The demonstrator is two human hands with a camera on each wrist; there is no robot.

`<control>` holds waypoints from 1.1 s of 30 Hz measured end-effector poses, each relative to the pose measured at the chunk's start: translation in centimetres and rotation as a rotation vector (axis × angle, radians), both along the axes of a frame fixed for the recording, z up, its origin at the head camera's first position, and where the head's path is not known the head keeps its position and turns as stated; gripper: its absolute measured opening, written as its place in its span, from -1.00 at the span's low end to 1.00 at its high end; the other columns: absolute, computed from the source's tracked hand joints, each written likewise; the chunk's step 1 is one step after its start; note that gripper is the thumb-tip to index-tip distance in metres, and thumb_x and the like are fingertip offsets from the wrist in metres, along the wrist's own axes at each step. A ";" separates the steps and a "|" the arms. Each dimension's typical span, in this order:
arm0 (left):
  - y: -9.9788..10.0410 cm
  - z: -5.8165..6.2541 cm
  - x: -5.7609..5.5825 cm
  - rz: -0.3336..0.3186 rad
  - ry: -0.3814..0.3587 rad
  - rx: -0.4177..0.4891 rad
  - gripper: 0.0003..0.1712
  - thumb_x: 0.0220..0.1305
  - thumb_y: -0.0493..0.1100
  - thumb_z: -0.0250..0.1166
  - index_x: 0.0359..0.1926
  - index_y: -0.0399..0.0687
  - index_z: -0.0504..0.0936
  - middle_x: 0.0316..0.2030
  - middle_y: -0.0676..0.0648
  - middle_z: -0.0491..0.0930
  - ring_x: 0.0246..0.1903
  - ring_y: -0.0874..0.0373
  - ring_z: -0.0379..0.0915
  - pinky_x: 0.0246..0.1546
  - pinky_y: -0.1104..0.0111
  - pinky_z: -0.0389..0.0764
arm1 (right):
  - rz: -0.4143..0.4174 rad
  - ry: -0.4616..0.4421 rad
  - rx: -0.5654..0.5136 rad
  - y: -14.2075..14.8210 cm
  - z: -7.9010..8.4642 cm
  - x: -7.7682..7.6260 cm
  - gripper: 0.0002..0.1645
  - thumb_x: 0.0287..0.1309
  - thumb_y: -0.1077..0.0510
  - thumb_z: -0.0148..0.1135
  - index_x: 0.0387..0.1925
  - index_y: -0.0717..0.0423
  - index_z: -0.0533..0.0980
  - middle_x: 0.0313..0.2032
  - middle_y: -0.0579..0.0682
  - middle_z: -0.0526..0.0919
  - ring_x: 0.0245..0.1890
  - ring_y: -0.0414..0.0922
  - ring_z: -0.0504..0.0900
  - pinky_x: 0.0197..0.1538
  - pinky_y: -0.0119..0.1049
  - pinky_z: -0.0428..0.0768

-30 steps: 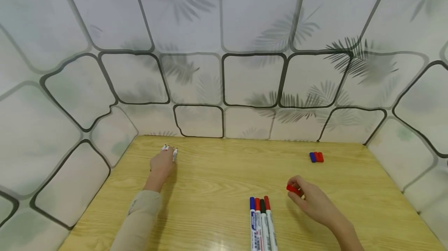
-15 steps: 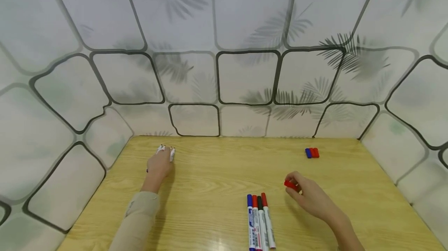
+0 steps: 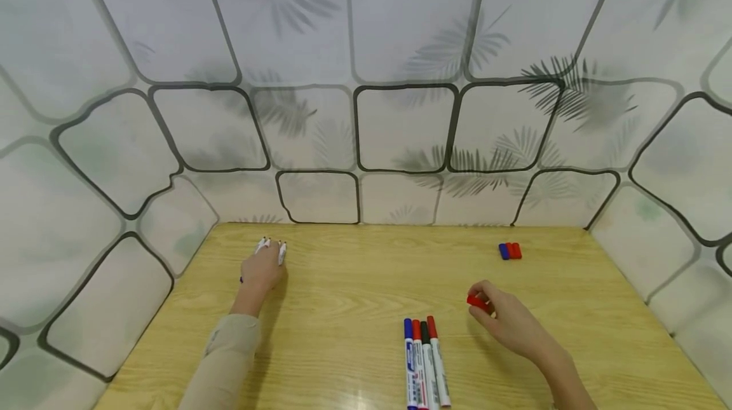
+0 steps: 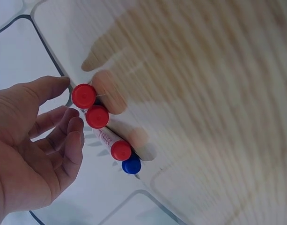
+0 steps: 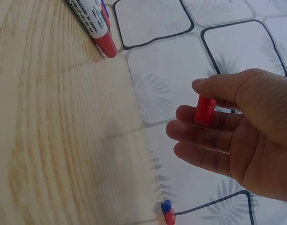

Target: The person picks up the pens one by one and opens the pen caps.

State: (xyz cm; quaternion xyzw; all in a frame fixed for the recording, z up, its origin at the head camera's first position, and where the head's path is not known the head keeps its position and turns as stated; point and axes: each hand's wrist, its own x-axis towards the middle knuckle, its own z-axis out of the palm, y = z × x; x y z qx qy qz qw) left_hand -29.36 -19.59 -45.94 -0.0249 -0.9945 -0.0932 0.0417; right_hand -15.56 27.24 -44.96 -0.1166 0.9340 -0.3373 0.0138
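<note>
At the back left, my left hand (image 3: 260, 270) is over several uncapped white markers (image 3: 283, 253), whose dark tips point toward the wall. The left wrist view shows their red and blue end plugs (image 4: 97, 116), with the thumb and loosely curved fingers right beside the nearest ones. My right hand (image 3: 509, 321), in the air above the right side of the table, pinches a red marker cap (image 5: 205, 110) between thumb and fingers. One blue and two red caps (image 3: 510, 251) lie together beyond it at the back right.
Several capped markers with blue, red and black caps (image 3: 420, 365) lie side by side at the front middle of the wooden table (image 3: 343, 283). A patterned wall covering (image 3: 320, 197) encloses the table at the back and both sides.
The head view has shifted slightly. Both hands stay almost still; the left remains over the uncapped markers and the right keeps its pinch on the red cap.
</note>
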 end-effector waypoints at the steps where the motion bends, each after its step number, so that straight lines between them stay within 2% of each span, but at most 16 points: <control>1: 0.0 0.0 0.0 -0.003 0.004 0.001 -0.68 0.24 -0.25 0.15 0.00 -0.30 0.50 -0.23 -0.32 0.61 -0.27 -0.30 0.58 -0.35 -0.11 0.58 | -0.002 -0.001 -0.001 0.1 0.0 0.0 -0.72 0.33 0.21 0.23 0.03 0.16 0.46 -0.21 -0.07 0.63 -0.23 -0.19 0.58 -0.17 -0.23 0.59; 7: 0.6 0.6 -0.2 -0.015 0.018 0.017 -0.65 0.28 -0.19 0.16 0.04 -0.26 0.50 -0.19 -0.31 0.61 -0.27 -0.27 0.58 -0.36 -0.11 0.57 | -0.035 0.014 -0.007 1.4 -0.4 -0.6 -0.68 0.34 0.19 0.22 0.07 0.17 0.44 -0.17 -0.03 0.63 -0.19 -0.13 0.60 -0.14 -0.16 0.60; 12: 1.5 1.4 -0.1 -0.024 0.037 0.025 -0.67 0.32 -0.09 0.22 -0.02 -0.21 0.48 -0.24 -0.24 0.61 -0.44 -0.11 0.53 -0.46 -0.01 0.55 | -0.062 0.123 -0.010 3.4 -0.9 -1.4 -0.68 0.32 0.21 0.24 0.05 0.21 0.47 -0.13 0.00 0.62 -0.21 -0.13 0.59 -0.19 -0.26 0.58; 17: 2.4 2.0 0.7 -0.036 0.051 0.038 -0.58 0.35 -0.05 0.22 0.10 -0.22 0.46 -0.20 -0.21 0.60 -0.54 0.00 0.44 -0.53 0.09 0.52 | -0.083 0.241 0.024 5.7 -1.2 -2.7 -0.70 0.29 0.23 0.27 0.01 0.28 0.52 -0.20 0.04 0.59 -0.29 -0.12 0.55 -0.28 -0.28 0.55; 22: 3.1 2.3 2.1 -0.047 0.082 0.059 -0.60 0.32 -0.06 0.27 0.06 -0.20 0.49 -0.24 -0.24 0.62 -0.50 -0.09 0.52 -0.51 0.02 0.53 | -0.181 0.269 0.028 8.6 -1.8 -4.7 -0.66 0.31 0.21 0.25 0.03 0.35 0.54 -0.27 0.12 0.61 -0.35 -0.05 0.58 -0.36 -0.29 0.53; 25: 3.5 2.3 3.3 -0.048 0.096 0.089 -0.60 0.30 -0.07 0.29 0.05 -0.20 0.50 -0.22 -0.24 0.61 -0.50 -0.10 0.52 -0.54 0.03 0.51 | -0.242 0.227 -0.038 10.3 -2.3 -5.9 -0.62 0.32 0.25 0.21 0.06 0.46 0.49 -0.28 0.22 0.62 -0.39 0.00 0.63 -0.43 -0.32 0.57; 30: 4.1 2.4 5.6 -0.054 0.116 0.138 -0.58 0.29 -0.07 0.31 0.08 -0.16 0.51 -0.30 -0.14 0.59 -0.57 0.07 0.43 -0.64 0.21 0.42 | -0.343 0.027 -0.209 12.1 -2.7 -8.6 -0.45 0.29 0.25 0.14 0.16 0.62 0.34 -0.17 0.39 0.58 -0.41 -0.05 0.70 -0.38 -0.31 0.67; 33: 4.7 3.0 6.9 -0.086 0.170 0.172 -0.58 0.29 -0.08 0.34 0.09 -0.17 0.52 -0.37 -0.10 0.59 -0.58 0.11 0.42 -0.65 0.27 0.38 | -0.407 -0.008 -0.220 12.6 -2.4 -10.5 -0.41 0.25 0.23 0.14 0.14 0.66 0.34 -0.14 0.45 0.58 -0.40 -0.08 0.69 -0.36 -0.30 0.66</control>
